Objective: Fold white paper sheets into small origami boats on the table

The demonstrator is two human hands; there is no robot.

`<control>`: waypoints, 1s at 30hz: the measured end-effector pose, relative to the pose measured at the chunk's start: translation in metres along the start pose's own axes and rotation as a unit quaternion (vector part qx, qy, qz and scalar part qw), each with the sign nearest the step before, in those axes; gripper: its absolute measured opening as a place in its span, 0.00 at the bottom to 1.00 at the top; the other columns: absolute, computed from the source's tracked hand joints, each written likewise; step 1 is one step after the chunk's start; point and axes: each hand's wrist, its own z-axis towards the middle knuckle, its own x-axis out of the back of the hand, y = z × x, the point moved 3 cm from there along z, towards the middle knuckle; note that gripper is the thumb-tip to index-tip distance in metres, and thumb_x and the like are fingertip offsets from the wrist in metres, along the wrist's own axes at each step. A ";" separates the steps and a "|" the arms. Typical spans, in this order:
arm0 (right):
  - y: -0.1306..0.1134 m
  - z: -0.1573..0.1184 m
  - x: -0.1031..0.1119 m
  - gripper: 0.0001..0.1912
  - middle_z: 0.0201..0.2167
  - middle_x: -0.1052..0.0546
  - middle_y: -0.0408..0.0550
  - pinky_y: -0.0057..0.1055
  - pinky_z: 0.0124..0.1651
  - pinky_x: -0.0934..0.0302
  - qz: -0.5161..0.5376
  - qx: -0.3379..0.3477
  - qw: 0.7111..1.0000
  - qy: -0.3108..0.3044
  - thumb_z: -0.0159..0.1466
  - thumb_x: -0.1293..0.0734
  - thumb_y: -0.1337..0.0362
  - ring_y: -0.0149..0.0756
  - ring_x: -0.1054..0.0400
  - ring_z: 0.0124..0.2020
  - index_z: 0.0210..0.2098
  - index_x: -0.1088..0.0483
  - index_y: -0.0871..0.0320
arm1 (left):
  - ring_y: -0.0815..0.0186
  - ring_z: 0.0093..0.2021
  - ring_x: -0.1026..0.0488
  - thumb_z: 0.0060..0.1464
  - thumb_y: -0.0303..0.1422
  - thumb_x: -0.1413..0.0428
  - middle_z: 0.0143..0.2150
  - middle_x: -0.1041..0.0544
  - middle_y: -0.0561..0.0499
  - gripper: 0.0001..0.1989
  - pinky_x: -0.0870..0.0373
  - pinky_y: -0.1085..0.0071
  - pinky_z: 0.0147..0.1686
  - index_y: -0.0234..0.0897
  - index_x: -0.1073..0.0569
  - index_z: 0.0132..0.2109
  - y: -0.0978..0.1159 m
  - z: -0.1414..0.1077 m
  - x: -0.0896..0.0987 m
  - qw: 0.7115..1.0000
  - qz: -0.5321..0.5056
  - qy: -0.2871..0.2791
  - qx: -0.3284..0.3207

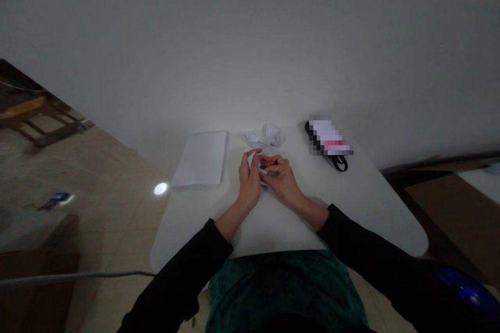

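A small piece of white paper (252, 161) is pinched between the clenched fingers of the left hand (249, 182) and right hand (279, 177), just above a white round-cornered table (273, 234). Just ahead of the grip lies crumpled white paper (265, 135), with a flat stack of white sheets (201, 160) beyond the left hand.

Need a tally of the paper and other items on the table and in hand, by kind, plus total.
Paper stack: 1
Crumpled paper: 1
Small paper piece: 1
Pixelated item: 1 (blurred, kind unclear)
Total: 4
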 end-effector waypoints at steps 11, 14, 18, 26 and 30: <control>0.003 -0.005 -0.004 0.05 0.39 0.27 0.49 0.48 0.50 0.40 -0.001 0.033 0.999 -0.015 0.53 0.23 0.63 0.43 0.35 0.44 0.23 0.21 0.49 | 0.69 0.29 0.29 0.63 0.46 0.51 0.32 0.25 0.51 0.17 0.30 0.70 0.34 0.37 0.29 0.45 0.002 0.008 0.009 0.998 -0.064 0.014 -0.002; 0.003 -0.004 -0.005 0.05 0.38 0.28 0.48 0.48 0.50 0.40 -0.002 0.032 0.999 -0.020 0.52 0.23 0.63 0.43 0.35 0.44 0.22 0.21 0.49 | 0.69 0.30 0.29 0.63 0.44 0.50 0.31 0.25 0.51 0.15 0.31 0.71 0.34 0.37 0.29 0.44 0.003 0.007 0.008 0.996 -0.081 0.006 -0.019; 0.003 -0.002 -0.003 0.05 0.38 0.28 0.49 0.50 0.51 0.40 -0.008 0.023 1.000 -0.005 0.51 0.22 0.60 0.44 0.35 0.44 0.23 0.21 0.50 | 0.69 0.30 0.30 0.64 0.41 0.51 0.31 0.26 0.51 0.13 0.33 0.71 0.33 0.36 0.29 0.43 0.006 0.008 0.007 0.993 -0.110 0.000 -0.042; -0.002 -0.008 -0.010 0.04 0.43 0.25 0.47 0.49 0.52 0.42 -0.013 0.041 0.998 -0.041 0.54 0.24 0.64 0.45 0.35 0.47 0.25 0.21 0.49 | 0.68 0.28 0.31 0.61 0.45 0.50 0.28 0.27 0.52 0.15 0.33 0.70 0.34 0.37 0.28 0.41 0.009 0.008 0.011 0.995 -0.079 0.031 -0.045; -0.003 -0.009 -0.012 0.04 0.43 0.25 0.48 0.49 0.52 0.42 -0.015 0.033 0.999 -0.034 0.54 0.24 0.66 0.45 0.35 0.48 0.25 0.22 0.52 | 0.67 0.27 0.30 0.60 0.44 0.50 0.28 0.26 0.52 0.15 0.32 0.69 0.33 0.38 0.28 0.41 0.007 0.008 0.012 0.997 -0.065 0.007 -0.045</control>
